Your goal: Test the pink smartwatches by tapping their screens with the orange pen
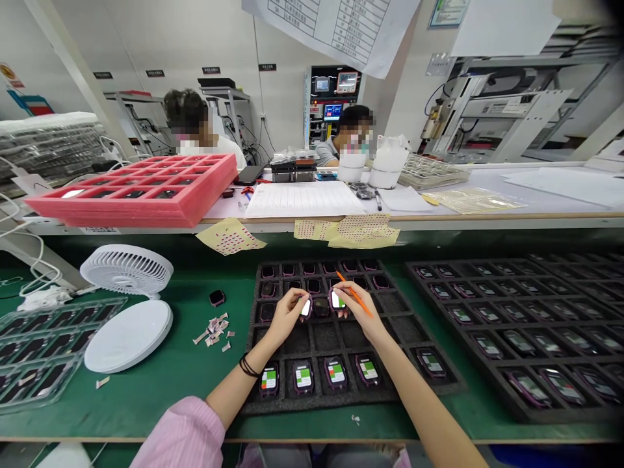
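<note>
Over the middle of a black foam tray [348,395], both of my hands are closed on smartwatches. My left hand [287,312] grips one smartwatch [305,308] by its side; its screen is lit white. Another watch [337,299], with a white and green screen, is pinched in my right hand [363,309], which also carries a slim orange stick [355,294] slanting across the fingers. A dark-screened watch [320,307] sits in the tray between the hands. Dark watches fill the back rows. Several lit watches [335,372] lie in the front row.
A second foam tray [492,374] of watches stands to the right. At left are a white fan [129,335], a clear tray [41,354], a lone watch [217,298] and small scraps [213,330]. A pink foam tray [190,201] rests on the shelf; two people sit beyond.
</note>
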### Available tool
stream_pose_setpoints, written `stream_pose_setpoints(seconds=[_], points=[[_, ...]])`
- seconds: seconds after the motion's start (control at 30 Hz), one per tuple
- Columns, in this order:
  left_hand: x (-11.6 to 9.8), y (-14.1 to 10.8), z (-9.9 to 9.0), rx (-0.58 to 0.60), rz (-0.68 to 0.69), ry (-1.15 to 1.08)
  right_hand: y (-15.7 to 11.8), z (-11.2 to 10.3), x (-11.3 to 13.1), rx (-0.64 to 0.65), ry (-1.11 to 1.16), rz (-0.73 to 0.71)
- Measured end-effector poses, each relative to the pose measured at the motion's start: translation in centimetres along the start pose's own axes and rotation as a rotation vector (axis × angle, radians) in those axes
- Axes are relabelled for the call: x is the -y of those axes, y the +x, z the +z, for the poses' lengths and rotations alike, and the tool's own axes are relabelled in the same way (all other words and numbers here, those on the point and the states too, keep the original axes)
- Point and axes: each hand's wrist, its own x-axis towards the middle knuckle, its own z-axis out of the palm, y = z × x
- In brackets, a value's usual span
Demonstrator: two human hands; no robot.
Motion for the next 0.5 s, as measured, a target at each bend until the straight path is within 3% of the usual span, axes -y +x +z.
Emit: stream_pose_setpoints(seconds=[0.27,0.5], points=[[0.5,0.2,0.1,0.012,0.087,0.038,0.4,-0.1,-1.2,0.093,0.021,-0.092],[0.7,0.2,-0.1,-0.003,0.086,0.117,0.3,-0.2,-1.0,0.09,-0.029,-0.068]])
